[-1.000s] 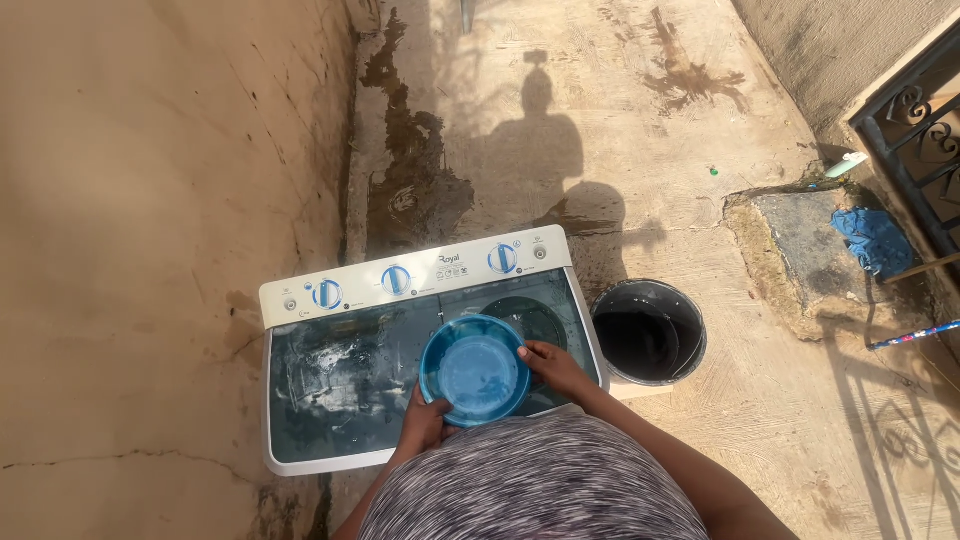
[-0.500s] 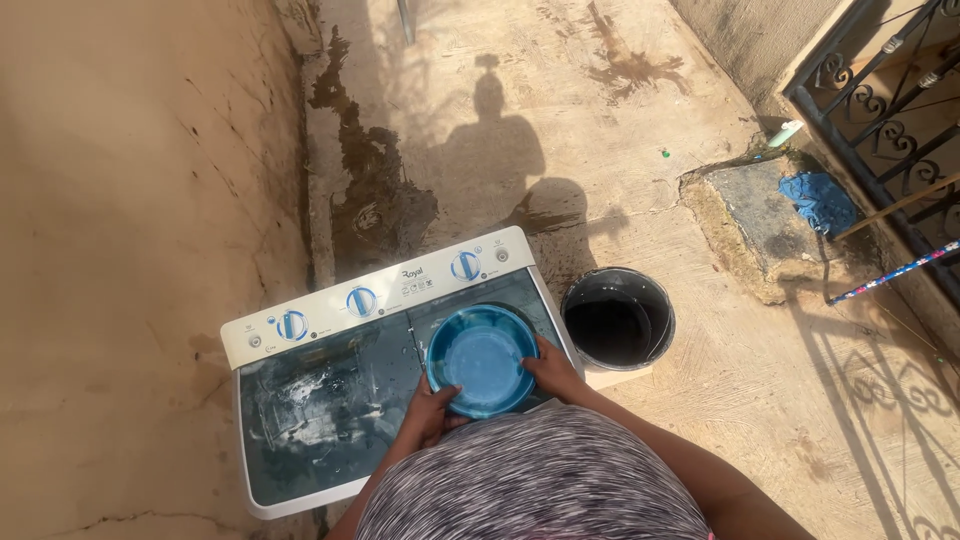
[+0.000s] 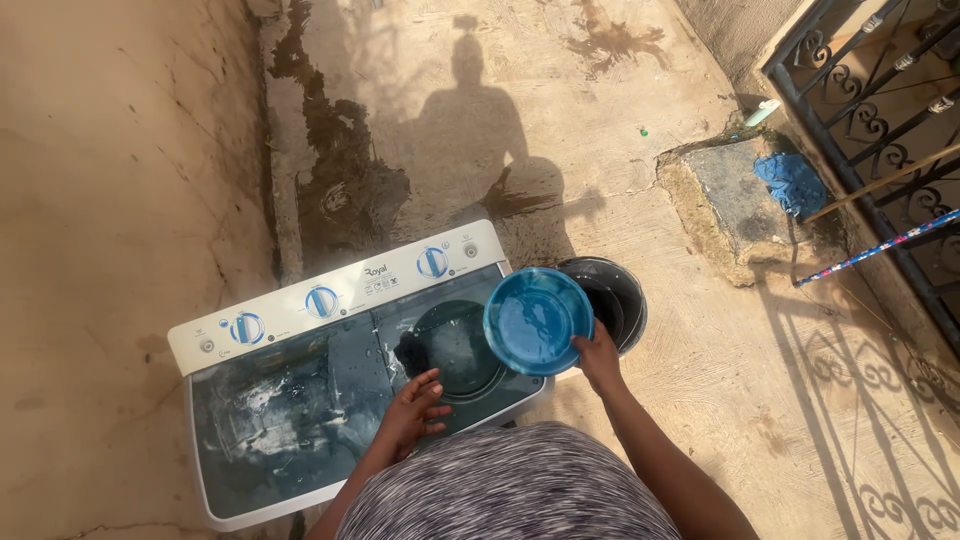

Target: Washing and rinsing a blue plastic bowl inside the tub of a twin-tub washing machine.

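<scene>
Sunlit concrete yard, wet far off. Right hand [image 3: 600,358] closed on blue bowl [image 3: 538,320], tipped, carrying water, between washing machine [image 3: 340,390] and black bucket [image 3: 612,298]. Left hand [image 3: 415,410] open, empty, resting over machine's tub lid.

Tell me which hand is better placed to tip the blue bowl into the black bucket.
Right. The right hand already grips the blue bowl by its rim, and the bowl sits partly over the black bucket. The left hand rests empty on the washing machine, farther from the bucket.
</scene>
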